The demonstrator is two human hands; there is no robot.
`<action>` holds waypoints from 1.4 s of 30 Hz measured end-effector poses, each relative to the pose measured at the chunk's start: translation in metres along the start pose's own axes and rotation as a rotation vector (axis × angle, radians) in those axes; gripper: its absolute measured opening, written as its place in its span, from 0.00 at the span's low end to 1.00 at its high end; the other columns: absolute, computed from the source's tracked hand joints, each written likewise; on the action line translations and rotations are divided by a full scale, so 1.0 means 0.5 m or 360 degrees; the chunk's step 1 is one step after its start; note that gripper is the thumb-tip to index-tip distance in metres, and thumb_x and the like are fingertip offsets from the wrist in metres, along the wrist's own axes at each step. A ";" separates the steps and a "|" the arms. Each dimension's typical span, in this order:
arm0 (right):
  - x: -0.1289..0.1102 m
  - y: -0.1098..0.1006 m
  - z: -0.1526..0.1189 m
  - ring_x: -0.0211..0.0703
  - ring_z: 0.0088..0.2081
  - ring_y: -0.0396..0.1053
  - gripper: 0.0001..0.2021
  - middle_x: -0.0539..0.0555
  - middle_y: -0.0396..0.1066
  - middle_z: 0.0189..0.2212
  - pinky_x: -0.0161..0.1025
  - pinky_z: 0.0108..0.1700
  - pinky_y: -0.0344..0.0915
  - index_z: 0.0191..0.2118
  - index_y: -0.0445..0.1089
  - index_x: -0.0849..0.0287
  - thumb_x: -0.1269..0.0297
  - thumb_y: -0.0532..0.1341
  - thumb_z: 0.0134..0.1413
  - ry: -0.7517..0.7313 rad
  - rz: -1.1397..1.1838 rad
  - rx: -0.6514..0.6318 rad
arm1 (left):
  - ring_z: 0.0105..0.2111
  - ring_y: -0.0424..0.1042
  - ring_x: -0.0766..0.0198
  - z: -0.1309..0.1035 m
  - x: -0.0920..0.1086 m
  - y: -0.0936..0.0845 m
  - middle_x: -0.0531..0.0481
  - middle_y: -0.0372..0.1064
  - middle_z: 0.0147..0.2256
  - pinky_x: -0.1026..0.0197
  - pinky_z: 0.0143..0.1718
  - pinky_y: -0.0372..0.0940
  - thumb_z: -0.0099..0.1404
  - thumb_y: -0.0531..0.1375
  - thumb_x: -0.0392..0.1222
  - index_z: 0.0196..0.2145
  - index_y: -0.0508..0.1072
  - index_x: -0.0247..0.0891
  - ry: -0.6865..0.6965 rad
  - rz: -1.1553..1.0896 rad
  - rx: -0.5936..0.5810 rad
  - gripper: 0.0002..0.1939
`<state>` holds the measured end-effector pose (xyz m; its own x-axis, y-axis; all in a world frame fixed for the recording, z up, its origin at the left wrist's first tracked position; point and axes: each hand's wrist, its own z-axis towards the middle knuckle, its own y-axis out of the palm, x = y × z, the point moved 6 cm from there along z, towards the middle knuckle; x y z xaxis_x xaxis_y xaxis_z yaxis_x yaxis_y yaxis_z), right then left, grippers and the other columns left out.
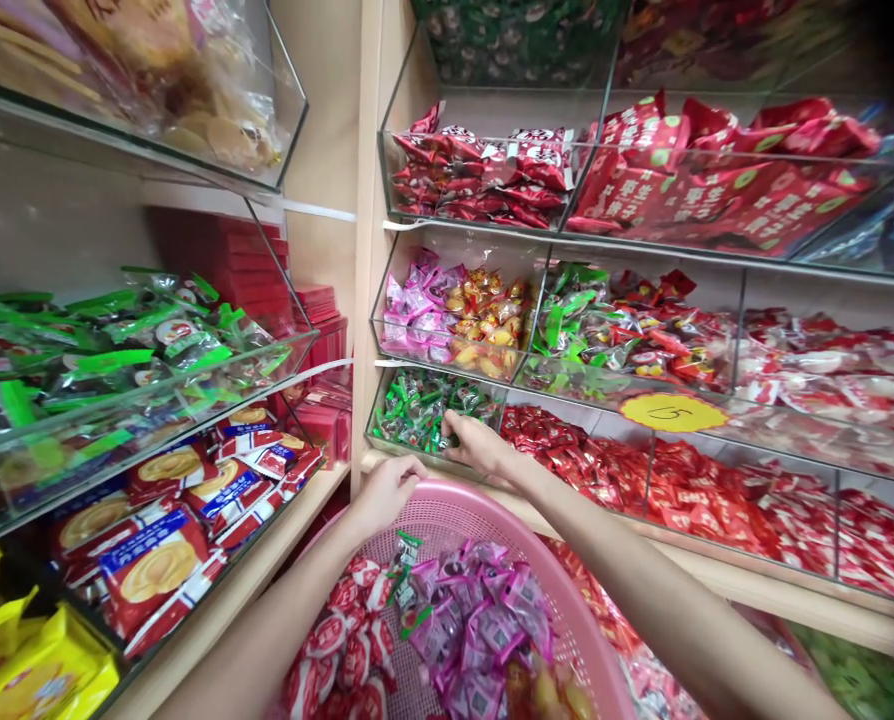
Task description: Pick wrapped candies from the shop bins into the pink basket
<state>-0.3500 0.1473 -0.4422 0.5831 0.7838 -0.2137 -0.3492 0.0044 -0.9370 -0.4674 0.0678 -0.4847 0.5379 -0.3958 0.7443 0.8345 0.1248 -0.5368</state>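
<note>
My left hand (pixel 388 494) is closed over the far rim of a pink plastic basket (pixel 522 515). In the basket lie red-and-white wrapped candies (pixel 342 640), purple-wrapped candies (pixel 484 620), some yellow-orange ones (pixel 548 692) and a few green-wrapped candies (pixel 409 590). Beyond the rim, my right hand (pixel 477 442) reaches into the lowest clear bin of small green-wrapped candies (pixel 409 400). Its fingers are curled down among them, and what they pinch is hidden.
Clear-fronted bins rise on both sides of a wooden corner post (pixel 368 200). Red-wrapped candies (pixel 552 445) fill the bins right of my hand. A yellow price tag (pixel 673 411) hangs above them. Biscuit packs (pixel 154 560) and red boxes (pixel 323 400) stand at left.
</note>
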 end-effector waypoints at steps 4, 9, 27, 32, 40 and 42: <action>-0.021 -0.029 -0.024 0.35 0.27 0.57 0.11 0.46 0.60 0.29 0.31 0.30 0.53 0.38 0.56 0.57 0.67 0.57 0.48 -0.0050 0.0119 0.0187 | 0.31 0.68 0.65 0.000 -0.002 0.000 0.51 0.70 0.29 0.64 0.34 0.61 0.57 0.50 0.34 0.29 0.71 0.35 -0.0024 -0.0004 -0.0008 0.09; -0.063 -0.060 -0.064 0.35 0.27 0.58 0.10 0.48 0.61 0.33 0.32 0.30 0.55 0.38 0.55 0.56 0.66 0.56 0.49 -0.0042 0.0251 0.0453 | 0.30 0.68 0.65 0.003 -0.001 -0.001 0.51 0.71 0.29 0.64 0.35 0.62 0.55 0.50 0.31 0.30 0.71 0.35 -0.0042 0.0015 0.0007 0.11; -0.148 0.138 -0.168 0.37 0.26 0.60 0.17 0.45 0.64 0.24 0.32 0.26 0.51 0.34 0.58 0.56 0.61 0.66 0.39 0.0569 0.0606 -0.0177 | 0.32 0.69 0.65 0.002 0.003 -0.008 0.51 0.71 0.29 0.63 0.37 0.63 0.54 0.48 0.29 0.28 0.71 0.35 -0.0050 0.0004 0.0062 0.13; -0.121 0.037 -0.119 0.39 0.29 0.62 0.05 0.51 0.66 0.28 0.33 0.29 0.53 0.34 0.62 0.58 0.62 0.56 0.54 0.0381 0.0128 0.0119 | 0.33 0.69 0.65 0.003 0.002 -0.009 0.52 0.72 0.30 0.62 0.40 0.62 0.54 0.48 0.28 0.29 0.72 0.35 -0.0030 -0.0010 0.0028 0.13; -0.012 -0.059 -0.061 0.51 0.41 0.59 0.08 0.59 0.66 0.37 0.41 0.37 0.53 0.40 0.68 0.59 0.70 0.55 0.53 0.0119 -0.0865 0.0111 | 0.32 0.69 0.65 0.003 0.007 -0.012 0.52 0.71 0.28 0.63 0.38 0.62 0.54 0.49 0.28 0.28 0.72 0.36 -0.0065 0.0085 0.0019 0.13; 0.004 -0.054 -0.057 0.50 0.41 0.60 0.06 0.58 0.67 0.34 0.41 0.37 0.53 0.34 0.69 0.59 0.70 0.55 0.54 0.0103 -0.0772 0.0108 | 0.32 0.69 0.65 0.001 0.010 -0.013 0.51 0.71 0.29 0.63 0.38 0.62 0.54 0.48 0.29 0.28 0.71 0.35 -0.0075 0.0114 0.0018 0.13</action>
<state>-0.3186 0.1312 -0.4253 0.7340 0.6411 0.2239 -0.0718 0.4011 -0.9132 -0.4702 0.0654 -0.4772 0.6013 -0.3423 0.7220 0.7946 0.1615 -0.5852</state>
